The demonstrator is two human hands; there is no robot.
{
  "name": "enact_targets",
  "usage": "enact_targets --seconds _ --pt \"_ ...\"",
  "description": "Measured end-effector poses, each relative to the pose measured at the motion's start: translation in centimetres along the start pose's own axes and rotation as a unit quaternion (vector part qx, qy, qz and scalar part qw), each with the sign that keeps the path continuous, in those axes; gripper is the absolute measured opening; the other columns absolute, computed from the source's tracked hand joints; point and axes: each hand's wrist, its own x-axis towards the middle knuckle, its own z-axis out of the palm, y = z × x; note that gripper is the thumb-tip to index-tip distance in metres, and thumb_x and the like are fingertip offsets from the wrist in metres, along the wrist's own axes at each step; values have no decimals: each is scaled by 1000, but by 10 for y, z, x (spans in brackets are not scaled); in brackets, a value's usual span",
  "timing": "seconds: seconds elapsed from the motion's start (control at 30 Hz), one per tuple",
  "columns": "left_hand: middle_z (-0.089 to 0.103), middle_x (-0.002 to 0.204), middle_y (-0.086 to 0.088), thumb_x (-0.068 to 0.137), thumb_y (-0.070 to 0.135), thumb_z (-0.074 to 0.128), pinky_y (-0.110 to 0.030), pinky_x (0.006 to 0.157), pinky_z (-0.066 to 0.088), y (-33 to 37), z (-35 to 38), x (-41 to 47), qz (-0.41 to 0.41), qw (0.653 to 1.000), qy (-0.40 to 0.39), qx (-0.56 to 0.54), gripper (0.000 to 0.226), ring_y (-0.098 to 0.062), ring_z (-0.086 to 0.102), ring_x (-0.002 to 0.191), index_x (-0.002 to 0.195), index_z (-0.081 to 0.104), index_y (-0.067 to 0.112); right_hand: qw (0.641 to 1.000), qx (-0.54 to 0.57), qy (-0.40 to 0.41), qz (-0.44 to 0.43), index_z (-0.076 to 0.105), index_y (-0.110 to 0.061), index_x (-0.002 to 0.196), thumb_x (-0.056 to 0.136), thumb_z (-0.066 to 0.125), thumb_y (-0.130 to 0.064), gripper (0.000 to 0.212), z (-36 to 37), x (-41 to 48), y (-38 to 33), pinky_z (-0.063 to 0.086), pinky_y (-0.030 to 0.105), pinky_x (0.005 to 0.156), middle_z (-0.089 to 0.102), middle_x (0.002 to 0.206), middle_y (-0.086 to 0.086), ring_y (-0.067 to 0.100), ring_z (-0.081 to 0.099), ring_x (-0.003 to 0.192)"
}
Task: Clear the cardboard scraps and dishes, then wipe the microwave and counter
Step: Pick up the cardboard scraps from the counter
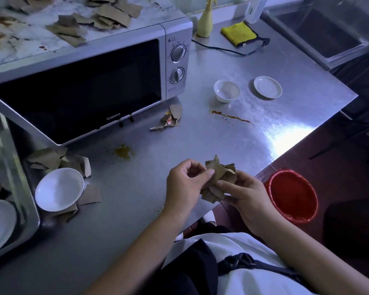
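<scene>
Stained steel counter (200, 137), dim light. Both hands are clamped on one wad of cardboard scraps (218, 177) above the counter's near edge: the left hand (185, 184) pinches it with the thumb on top, and the right hand (243, 194) grips it from below. A red bin (292, 194) stands on the floor just to the right. Recommended: squeeze the wad tight and release only when it is fully over the bin mouth. Loose scraps (170, 119) lie by the microwave (83, 86).

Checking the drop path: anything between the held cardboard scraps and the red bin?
Nothing visible. Left hand and right hand pinch the cardboard scraps over the counter edge; the red bin stands open just beyond it on the right.
</scene>
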Motion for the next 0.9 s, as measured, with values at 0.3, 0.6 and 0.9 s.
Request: enact_targets --seconds 0.3,0.6,0.9 --pt "73 82 7 84 30 78 -24 69 60 -7 -3 -2 -1 999 -37 25 8 -12 71 78 81 76 23 998 -41 48 -14 72 1 97 77 75 0 20 -2 10 4 62 46 79 74 102 22 41 73 94" --pt "74 90 7 83 29 73 -19 74 50 -27 -43 75 -14 993 47 108 5 -7 67 87 86 73 26 991 -9 137 0 70 2 99 86 64 10 16 -14 16 -8 61 33 60 76 94 20 34 75 80" --pt "55 126 -12 88 20 63 -44 96 48 -19 -47 231 77 873 52 479 36 -35 51 118 124 58 16 985 0 169 14 70 2 107 91 59 6 20 -53 -3 -9 62 31 64 75 100 22 30 75 83"
